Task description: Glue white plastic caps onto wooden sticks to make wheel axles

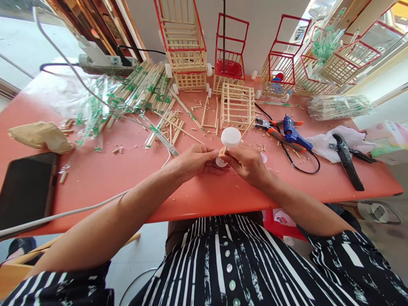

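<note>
Both my hands meet over the front of the red table (178, 199). My left hand (204, 159) is closed at the lower white cap (221, 162), its fingertips pressed together. With thumb and fingers my right hand (248, 163) pinches a short wooden stick (225, 150) running between that cap and an upper white cap (231, 137). The two caps look like a pair of wheels on an axle. Just beyond my hands stands a small frame of wooden sticks (237, 104). Another pale cap (264, 157) lies partly behind my right hand.
Finished-looking stick carts (183, 46) with red rims line the back. Wrapped chopsticks (140, 87) are heaped at left, near a phone (27, 187) and a power strip (105, 63). At right lie a blue glue gun (293, 131), pliers (270, 127) and a black clamp (347, 161).
</note>
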Tool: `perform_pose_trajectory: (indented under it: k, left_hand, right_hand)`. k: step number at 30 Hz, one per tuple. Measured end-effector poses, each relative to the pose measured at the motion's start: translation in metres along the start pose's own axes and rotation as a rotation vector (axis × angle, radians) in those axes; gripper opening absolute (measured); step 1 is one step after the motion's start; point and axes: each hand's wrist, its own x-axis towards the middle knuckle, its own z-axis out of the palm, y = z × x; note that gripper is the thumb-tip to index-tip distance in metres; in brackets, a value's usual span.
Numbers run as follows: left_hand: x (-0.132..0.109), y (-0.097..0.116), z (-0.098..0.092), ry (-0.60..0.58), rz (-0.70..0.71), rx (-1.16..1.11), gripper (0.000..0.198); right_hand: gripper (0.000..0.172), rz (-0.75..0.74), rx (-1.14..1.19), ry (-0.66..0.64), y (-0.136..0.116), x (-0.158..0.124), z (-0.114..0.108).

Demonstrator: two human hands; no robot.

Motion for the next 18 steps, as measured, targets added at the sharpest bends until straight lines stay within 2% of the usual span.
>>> perform_pose_trajectory:
  k: [7, 11, 15, 18]
  left_hand:
    - [0.0, 0.0, 0.0, 0.005, 0.0, -0.001, 0.057]
    - [-0.002, 0.002, 0.003, 0.011, 0.008, 0.008, 0.052]
    - [-0.01, 0.012, 0.008, 0.011, 0.066, 0.031, 0.043]
    - [-0.014, 0.019, 0.01, 0.015, 0.13, 0.11, 0.044]
  right_hand:
    - [0.03, 0.028, 0.015, -0.016, 0.0, -0.001, 0.0]
    - [0.031, 0.112, 0.088, -0.029, -0.002, 0.001, -0.005]
    - [0.032, 0.241, 0.201, 0.038, -0.005, 0.007, -0.012]
    - [0.029, 0.266, 0.254, 0.084, -0.005, 0.011, -0.017]
